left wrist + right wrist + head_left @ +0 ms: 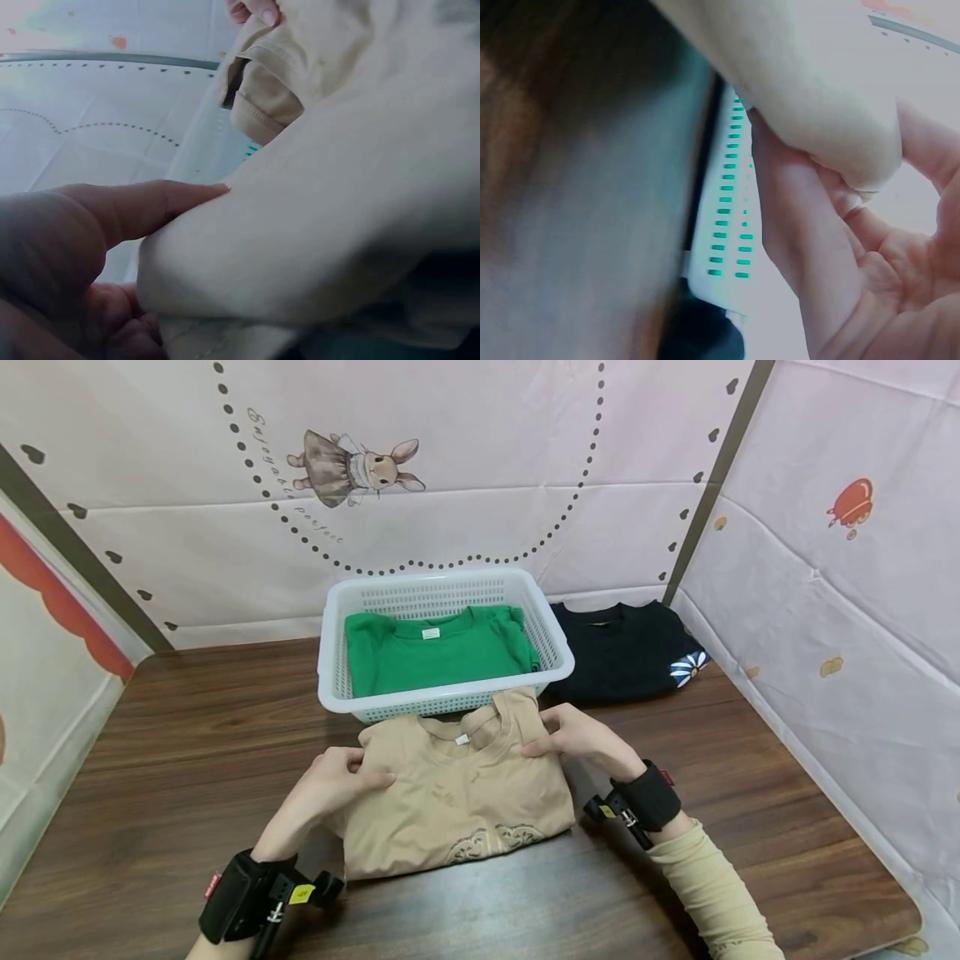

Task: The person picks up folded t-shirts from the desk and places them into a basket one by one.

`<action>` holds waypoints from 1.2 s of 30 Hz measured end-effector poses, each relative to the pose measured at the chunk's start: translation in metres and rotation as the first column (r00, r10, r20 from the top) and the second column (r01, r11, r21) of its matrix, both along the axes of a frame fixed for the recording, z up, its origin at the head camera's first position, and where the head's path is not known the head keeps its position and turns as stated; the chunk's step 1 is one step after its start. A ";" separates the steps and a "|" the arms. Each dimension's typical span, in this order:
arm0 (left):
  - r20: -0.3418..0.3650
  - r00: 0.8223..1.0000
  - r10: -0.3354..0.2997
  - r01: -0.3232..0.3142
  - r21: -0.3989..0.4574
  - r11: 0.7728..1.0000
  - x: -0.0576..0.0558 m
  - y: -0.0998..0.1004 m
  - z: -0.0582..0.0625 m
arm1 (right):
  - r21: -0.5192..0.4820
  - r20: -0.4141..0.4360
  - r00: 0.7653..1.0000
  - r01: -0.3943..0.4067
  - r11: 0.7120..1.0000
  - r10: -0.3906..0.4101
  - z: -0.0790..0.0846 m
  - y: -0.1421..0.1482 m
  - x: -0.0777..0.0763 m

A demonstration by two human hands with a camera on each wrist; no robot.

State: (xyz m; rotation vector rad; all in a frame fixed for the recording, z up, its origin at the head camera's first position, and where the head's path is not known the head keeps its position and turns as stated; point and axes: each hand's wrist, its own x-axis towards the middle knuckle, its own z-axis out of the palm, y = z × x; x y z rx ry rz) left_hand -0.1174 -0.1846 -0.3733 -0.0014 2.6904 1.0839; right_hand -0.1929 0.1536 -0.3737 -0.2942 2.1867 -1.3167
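Observation:
A folded beige T-shirt (pixel 450 793) is held between both hands, its neckline toward the basket and a dark printed pattern along its near edge. My left hand (pixel 337 783) pinches its left side, thumb on top and fingers beneath. On the opposite side, my right hand (pixel 581 737) pinches the shirt near the shoulder; the right wrist view shows the cloth (pixel 817 97) between thumb and fingers. Just beyond the shirt stands a white plastic basket (pixel 327 652), with a folded green shirt (pixel 442 652) lying inside.
To the right of the basket lies a folded black shirt (pixel 615 652) with a blue and white flower print. The brown wooden table (pixel 210 735) meets printed cloth walls (pixel 480 460) at the back and sides.

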 end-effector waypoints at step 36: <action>-0.107 0.988 0.111 -0.076 0.288 0.955 0.010 -0.013 0.034 | -0.218 -0.221 0.959 0.130 0.967 -0.179 0.031 0.023 0.003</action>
